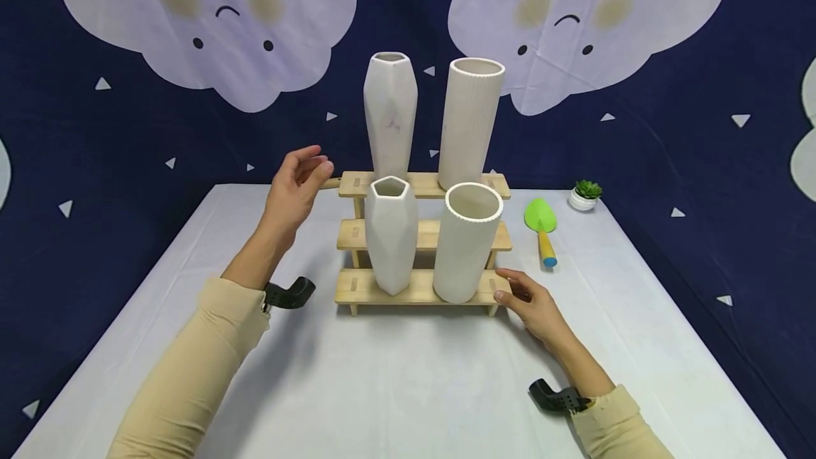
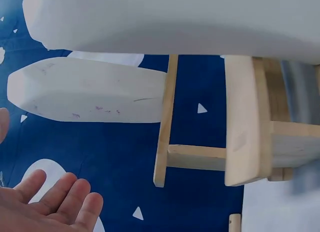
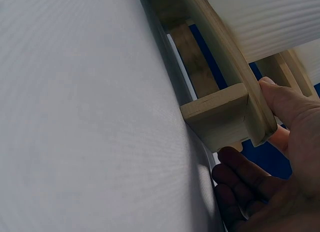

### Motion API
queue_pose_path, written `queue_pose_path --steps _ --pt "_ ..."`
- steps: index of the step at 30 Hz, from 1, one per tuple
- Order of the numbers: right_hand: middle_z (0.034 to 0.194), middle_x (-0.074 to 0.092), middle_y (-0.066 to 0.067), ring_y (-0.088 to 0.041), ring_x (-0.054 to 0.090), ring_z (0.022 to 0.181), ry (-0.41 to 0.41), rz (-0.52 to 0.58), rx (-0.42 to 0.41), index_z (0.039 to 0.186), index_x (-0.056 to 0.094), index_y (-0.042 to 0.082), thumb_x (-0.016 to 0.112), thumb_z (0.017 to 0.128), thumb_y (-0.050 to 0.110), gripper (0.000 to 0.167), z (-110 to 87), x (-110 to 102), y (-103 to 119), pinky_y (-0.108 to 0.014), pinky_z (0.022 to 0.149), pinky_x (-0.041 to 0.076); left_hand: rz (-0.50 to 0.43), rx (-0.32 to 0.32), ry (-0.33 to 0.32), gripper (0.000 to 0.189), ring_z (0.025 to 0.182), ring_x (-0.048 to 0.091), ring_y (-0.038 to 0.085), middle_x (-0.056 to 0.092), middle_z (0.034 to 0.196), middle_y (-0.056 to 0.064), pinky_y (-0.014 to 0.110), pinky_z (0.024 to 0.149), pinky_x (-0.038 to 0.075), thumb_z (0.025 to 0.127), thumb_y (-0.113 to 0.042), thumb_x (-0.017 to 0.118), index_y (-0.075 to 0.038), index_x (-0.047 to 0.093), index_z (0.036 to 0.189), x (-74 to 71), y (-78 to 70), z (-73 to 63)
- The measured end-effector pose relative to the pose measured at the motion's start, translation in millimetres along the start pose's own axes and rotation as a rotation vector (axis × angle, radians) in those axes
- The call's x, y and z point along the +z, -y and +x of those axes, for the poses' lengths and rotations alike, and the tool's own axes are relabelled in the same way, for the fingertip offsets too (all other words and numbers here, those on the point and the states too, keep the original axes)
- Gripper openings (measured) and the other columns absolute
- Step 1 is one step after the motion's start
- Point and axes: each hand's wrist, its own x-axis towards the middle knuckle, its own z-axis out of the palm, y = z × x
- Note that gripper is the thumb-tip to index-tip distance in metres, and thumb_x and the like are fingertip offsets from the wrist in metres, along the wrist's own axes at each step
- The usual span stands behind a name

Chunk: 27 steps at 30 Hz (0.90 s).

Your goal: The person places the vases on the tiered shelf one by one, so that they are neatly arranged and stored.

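Observation:
A three-tier wooden stand [image 1: 357, 287] is on the white table with two faceted white vases, one on the top tier [image 1: 390, 115] and one lower [image 1: 393, 239]. Beside these stand two ribbed white cylindrical vases, one on the top tier [image 1: 470, 126] and one on the bottom tier [image 1: 464, 253]. My right hand [image 1: 534, 309] pinches the bottom plank's right end between thumb and finger; the right wrist view shows the thumb [image 3: 285, 99] against the plank. To the left of the top tier, my left hand [image 1: 295, 190] hovers with relaxed fingers, holding nothing and apart from the vases.
A small trowel [image 1: 540, 222] with a green blade and yellow handle lies right of the stand. Near the back right corner sits a small potted succulent [image 1: 584, 195]. A wooden rod end [image 1: 331, 183] shows behind the left hand. A dark blue cloud-patterned curtain [image 1: 395, 13] hangs behind.

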Motion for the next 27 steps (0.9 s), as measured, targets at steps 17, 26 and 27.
queue_pose_path --steps 17,26,27 --pt "0.122 0.06 -0.017 -0.022 0.054 0.108 0.01 -0.011 0.012 0.135 0.051 0.018 0.064 0.09 0.032 0.049 -0.5 -3 2 -0.032 0.091 0.043 0.01 -0.006 -0.06 0.048 0.127 0.043 0.022 0.048 0.137 0.011 0.034 0.102 0.034 0.096 -0.026 0.055 -0.009 0.04 0.139 1.3 31.3 -59.5" --pt "0.123 0.06 -0.018 -0.023 0.055 0.108 0.004 -0.022 0.01 0.135 0.051 0.017 0.064 0.09 0.032 0.049 -0.3 -6 1 -0.036 0.092 0.043 0.073 -0.012 -0.041 0.046 0.127 0.045 0.026 0.049 0.136 0.012 0.039 0.102 0.036 0.096 -0.025 0.055 -0.008 0.044 0.137 4.7 49.8 -78.3" --pt "0.123 0.06 -0.018 -0.024 0.055 0.108 0.003 -0.026 0.012 0.135 0.051 0.017 0.063 0.09 0.032 0.049 -0.2 -6 1 -0.036 0.092 0.043 0.073 -0.011 -0.039 0.045 0.127 0.045 0.026 0.049 0.136 0.013 0.04 0.103 0.036 0.096 -0.024 0.055 -0.008 0.044 0.136 4.8 51.7 -79.8"
